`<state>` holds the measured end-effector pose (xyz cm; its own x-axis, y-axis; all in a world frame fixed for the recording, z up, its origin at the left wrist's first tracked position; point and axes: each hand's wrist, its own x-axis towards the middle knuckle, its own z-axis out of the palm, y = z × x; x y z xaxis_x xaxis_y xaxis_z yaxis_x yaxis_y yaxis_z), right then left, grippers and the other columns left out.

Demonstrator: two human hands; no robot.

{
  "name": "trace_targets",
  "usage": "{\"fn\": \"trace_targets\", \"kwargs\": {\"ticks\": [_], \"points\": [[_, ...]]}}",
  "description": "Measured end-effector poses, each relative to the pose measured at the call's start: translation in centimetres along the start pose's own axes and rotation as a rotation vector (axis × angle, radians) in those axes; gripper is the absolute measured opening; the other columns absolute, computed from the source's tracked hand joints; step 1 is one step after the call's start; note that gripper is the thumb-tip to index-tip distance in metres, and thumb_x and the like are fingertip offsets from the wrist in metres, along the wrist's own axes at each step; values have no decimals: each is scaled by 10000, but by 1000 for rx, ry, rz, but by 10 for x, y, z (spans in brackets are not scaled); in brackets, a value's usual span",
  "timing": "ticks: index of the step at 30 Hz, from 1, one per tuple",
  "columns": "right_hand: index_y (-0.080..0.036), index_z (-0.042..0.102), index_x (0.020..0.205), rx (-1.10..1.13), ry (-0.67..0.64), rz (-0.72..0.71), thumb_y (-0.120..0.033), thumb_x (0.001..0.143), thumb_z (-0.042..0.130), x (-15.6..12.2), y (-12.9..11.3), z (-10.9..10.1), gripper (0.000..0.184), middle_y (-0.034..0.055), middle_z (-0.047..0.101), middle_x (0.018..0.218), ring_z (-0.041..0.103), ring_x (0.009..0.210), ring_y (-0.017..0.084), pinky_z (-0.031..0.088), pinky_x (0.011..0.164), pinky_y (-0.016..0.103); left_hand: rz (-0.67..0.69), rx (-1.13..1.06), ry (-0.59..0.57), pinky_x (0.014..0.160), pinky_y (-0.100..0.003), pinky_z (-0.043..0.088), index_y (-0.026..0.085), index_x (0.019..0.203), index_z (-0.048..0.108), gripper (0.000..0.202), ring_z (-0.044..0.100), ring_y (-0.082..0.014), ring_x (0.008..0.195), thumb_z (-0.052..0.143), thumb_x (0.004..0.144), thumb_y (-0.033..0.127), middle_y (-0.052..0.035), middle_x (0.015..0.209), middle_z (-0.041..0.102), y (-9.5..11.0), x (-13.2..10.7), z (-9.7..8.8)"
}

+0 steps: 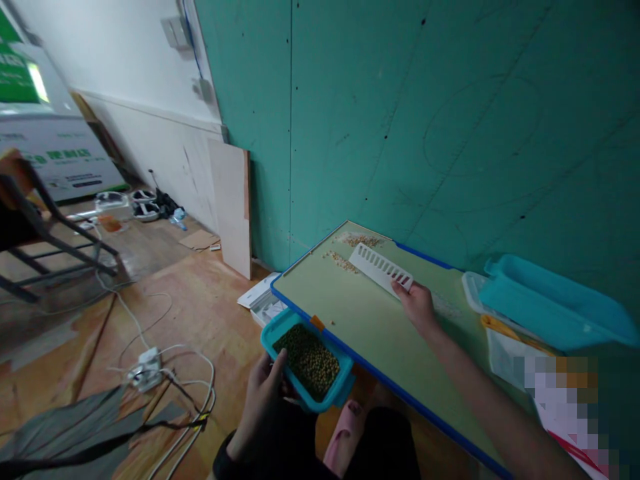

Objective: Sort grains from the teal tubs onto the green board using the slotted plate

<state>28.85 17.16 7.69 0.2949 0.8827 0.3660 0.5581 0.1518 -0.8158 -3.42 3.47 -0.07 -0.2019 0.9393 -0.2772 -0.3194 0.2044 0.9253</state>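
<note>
My left hand [263,387] grips the near rim of a teal tray [341,392] filled with green beans [309,361], held just below the table's near edge. My right hand [417,305] rests on the pale green table [350,313], fingers closed on the end of a white slotted scraper [380,268] that lies flat. Small piles of loose yellow beans [344,262] lie at the far corner beside the scraper.
A teal lid [550,303] leans over a white container [473,288] at the table's right. Papers [515,353] lie near it. The green wall stands right behind the table. A power strip [145,369] and cables lie on the wooden floor at left.
</note>
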Motion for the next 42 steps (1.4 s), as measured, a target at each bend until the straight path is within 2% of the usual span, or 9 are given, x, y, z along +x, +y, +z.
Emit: {"fn": "trace_targets", "kwargs": {"ticks": [4,13,20,27,32,42], "points": [[-164,751,836,8,-23,-3,-621,750,617,6,14,1,484,106,778,811,718,791,285,549,778,401,0,-4,7,361,-209,398,183,812,618,499,518,-120,352,792,671,629,72,455,538,1,-7,7],[-136,757,842,68,-95,10,-616,734,658,1,8,2,502,108,779,835,715,809,279,547,767,386,-64,-2,-8,353,-225,417,189,840,598,540,512,-128,338,800,645,650,80,443,528,2,-8,9],[-126,761,871,42,-66,12,-591,748,627,8,16,4,499,131,774,856,717,836,290,540,828,416,-31,-5,41,347,-210,395,173,786,619,602,480,-103,335,834,544,681,88,441,494,5,-10,13],[-148,768,903,146,-129,22,-601,724,692,5,9,2,492,110,783,887,718,870,286,546,825,404,-34,-21,27,375,-205,417,172,866,642,528,491,-96,363,798,661,633,90,481,502,-3,-9,7],[-142,778,914,176,-161,38,-623,705,712,4,4,3,529,113,784,931,715,915,293,538,852,410,-52,-21,7,366,-216,422,162,867,626,577,492,-105,357,823,616,642,92,471,507,-3,-8,6],[-157,776,922,225,-261,20,-624,731,707,-2,-7,3,509,106,777,949,705,1002,296,505,961,453,-37,-17,-12,375,-220,433,183,844,595,515,503,-110,360,800,675,625,89,485,512,-11,-6,3]]}}
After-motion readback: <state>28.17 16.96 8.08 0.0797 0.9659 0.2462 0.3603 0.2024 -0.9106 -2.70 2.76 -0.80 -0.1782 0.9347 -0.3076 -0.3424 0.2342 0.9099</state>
